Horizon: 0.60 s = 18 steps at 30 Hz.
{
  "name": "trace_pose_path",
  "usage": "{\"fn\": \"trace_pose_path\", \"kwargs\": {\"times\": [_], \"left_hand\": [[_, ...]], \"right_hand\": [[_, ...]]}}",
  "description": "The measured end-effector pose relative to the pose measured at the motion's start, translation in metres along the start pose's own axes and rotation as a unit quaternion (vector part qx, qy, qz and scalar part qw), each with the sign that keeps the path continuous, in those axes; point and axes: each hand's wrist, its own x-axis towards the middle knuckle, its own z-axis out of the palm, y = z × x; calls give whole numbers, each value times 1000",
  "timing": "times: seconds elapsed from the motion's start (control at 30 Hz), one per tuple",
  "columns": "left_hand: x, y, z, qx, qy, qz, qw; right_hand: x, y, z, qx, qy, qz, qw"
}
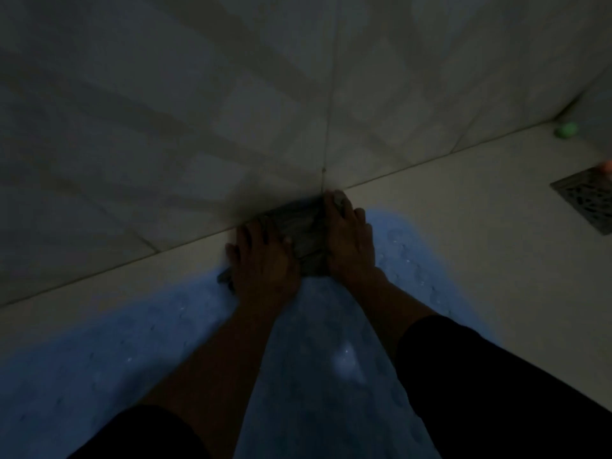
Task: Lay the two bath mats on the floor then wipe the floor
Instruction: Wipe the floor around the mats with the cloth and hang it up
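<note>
A pale blue bath mat (106, 352) lies flat on the tiled floor (463, 226) and runs under my forearms; I cannot tell whether it is one mat or two. A dark grey cloth (303, 233) is bunched on the floor against the base of the wall, just past the mat's far edge. My left hand (261, 260) presses flat on the cloth's left part. My right hand (347, 240) presses on its right part, fingertips touching the wall joint. The scene is very dim.
A tiled wall (231, 94) rises right behind the cloth. A metal floor drain grate (586, 200) sits at the right edge. A small green object (567, 129) lies in the far right corner, and something orange (607, 167) shows beside the drain.
</note>
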Motion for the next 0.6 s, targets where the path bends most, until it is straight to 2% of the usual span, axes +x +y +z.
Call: {"fn": "trace_pose_path", "kwargs": {"times": [0.27,0.6], "left_hand": [[4,13,19,38,62,-27,997],[11,39,28,28,63,-27,997]], "right_hand": [[13,11,7,-68,22,-3,997],[24,31,-7,-63,43,-5,997]]}}
